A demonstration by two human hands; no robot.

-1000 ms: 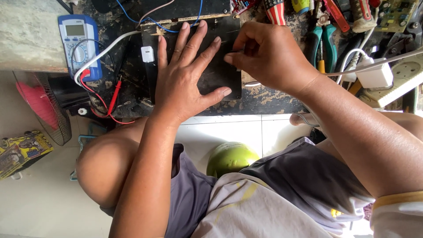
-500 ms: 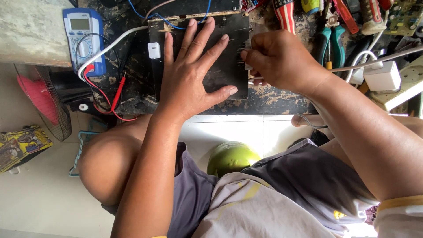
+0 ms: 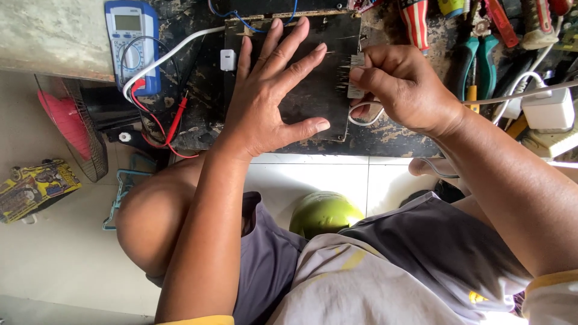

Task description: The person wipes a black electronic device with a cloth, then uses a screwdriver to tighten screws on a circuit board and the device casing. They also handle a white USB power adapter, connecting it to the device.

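Left hand (image 3: pixel 265 102) spread flat on the dark board (image 3: pixel 319 90); right hand (image 3: pixel 403 87) pinches a small part (image 3: pixel 356 75) at its edge. The bristling pins could bend or prick a finger.

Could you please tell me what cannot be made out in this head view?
- Black board: middle covered by the flat left hand.
- Small grey part at the board's edge: mostly hidden by the right hand; kind unclear.
- Tools at top right: cut off by the picture's edge.

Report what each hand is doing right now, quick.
Left hand: open, fingers spread, flat on the dark board.
Right hand: closed, pinching a small grey part at the board's edge.
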